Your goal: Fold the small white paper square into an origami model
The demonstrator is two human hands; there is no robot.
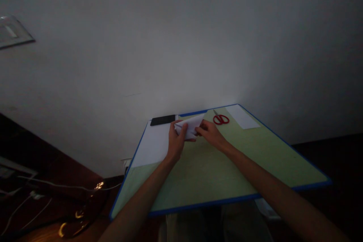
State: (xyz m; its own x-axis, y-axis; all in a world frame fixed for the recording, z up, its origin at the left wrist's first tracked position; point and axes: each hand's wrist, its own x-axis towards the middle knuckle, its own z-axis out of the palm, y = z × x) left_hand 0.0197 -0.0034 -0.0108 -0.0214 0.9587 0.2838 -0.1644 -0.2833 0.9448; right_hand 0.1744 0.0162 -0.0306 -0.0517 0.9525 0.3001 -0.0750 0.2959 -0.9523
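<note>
A folded white paper [190, 124] is held just above a pale green board with a blue rim [215, 201]. My left hand [176, 143] grips the paper's left part, thumb on top. My right hand [210, 133] pinches its right edge. Both forearms reach forward over the board.
Red-handled scissors [221, 119] lie behind my right hand. A white sheet [151, 144] covers the board's left side, a smaller white slip [243, 117] its far right corner. A black phone [162, 120] sits at the far edge. Cables [42, 189] trail at lower left. A pale wall rises behind.
</note>
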